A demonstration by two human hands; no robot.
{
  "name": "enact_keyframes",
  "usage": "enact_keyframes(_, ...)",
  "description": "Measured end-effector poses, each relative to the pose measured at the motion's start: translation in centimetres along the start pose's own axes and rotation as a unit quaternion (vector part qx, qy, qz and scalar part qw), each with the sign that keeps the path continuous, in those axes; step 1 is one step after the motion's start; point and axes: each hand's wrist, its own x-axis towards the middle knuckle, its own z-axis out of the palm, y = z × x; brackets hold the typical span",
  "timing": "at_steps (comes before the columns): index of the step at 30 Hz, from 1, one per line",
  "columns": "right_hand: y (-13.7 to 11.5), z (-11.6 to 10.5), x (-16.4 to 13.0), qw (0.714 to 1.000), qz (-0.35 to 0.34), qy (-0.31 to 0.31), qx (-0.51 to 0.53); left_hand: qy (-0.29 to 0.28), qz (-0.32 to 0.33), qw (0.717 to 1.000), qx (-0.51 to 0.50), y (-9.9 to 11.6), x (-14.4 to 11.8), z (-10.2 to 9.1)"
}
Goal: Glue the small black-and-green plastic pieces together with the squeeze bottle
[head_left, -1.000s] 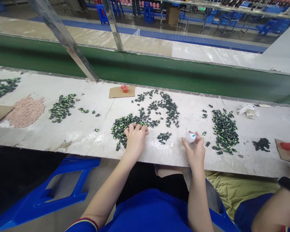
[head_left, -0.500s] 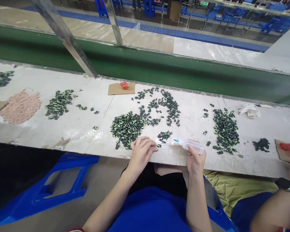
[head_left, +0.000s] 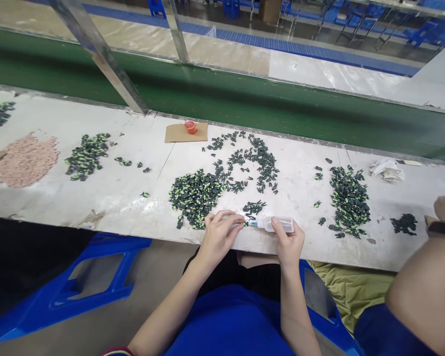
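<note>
My left hand pinches a small dark-and-green part at the near edge of the white table. My right hand grips a small clear squeeze bottle lying sideways, its blue nozzle tip touching that part. A dense heap of dark-green parts lies just beyond my left hand. A small cluster of the same parts sits just above the nozzle.
Scattered parts spread mid-table, with other heaps at right and left. A pink granule pile lies far left. A red cup on cardboard stands at the back. A co-worker's arm with a watch reaches in at right.
My left hand left the heap and came back to the table's near edge with one part. My right hand turned the bottle sideways and brought its nozzle to the part. The co-worker's arm moved in.
</note>
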Motion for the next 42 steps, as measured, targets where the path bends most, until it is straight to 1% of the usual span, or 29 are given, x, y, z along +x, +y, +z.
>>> enact_keyframes(5, 0.29, -0.06, 0.00, 1.000, 0.011, -0.006, -0.012, 0.011, -0.006, 1.000, -0.004, -0.16, -0.07, 0.03)
enact_keyframes(12, 0.15, 0.18, -0.07, 1.000, 0.007, -0.003, -0.023, 0.019, -0.004, 1.000, -0.005, -0.17, -0.08, 0.20)
enact_keyframes(24, -0.13, 0.31, 0.00, 1.000, 0.016, 0.000, -0.015, 0.009, -0.017, 1.000, -0.005, -0.10, 0.00, 0.13)
enact_keyframes(29, 0.11, 0.25, -0.07, 0.999, 0.016, 0.001, -0.036, 0.013, -0.007, 1.000, -0.004, 0.00, 0.07, 0.00)
enact_keyframes(35, 0.16, 0.27, -0.19, 0.999, 0.010, 0.024, -0.026, 0.001, -0.028, 1.000, -0.006, 0.18, 0.11, -0.11)
enact_keyframes(42, 0.29, 0.09, -0.09, 1.000, 0.009, 0.004, -0.016, 0.003, -0.036, 0.999, -0.010, 0.19, 0.10, -0.08)
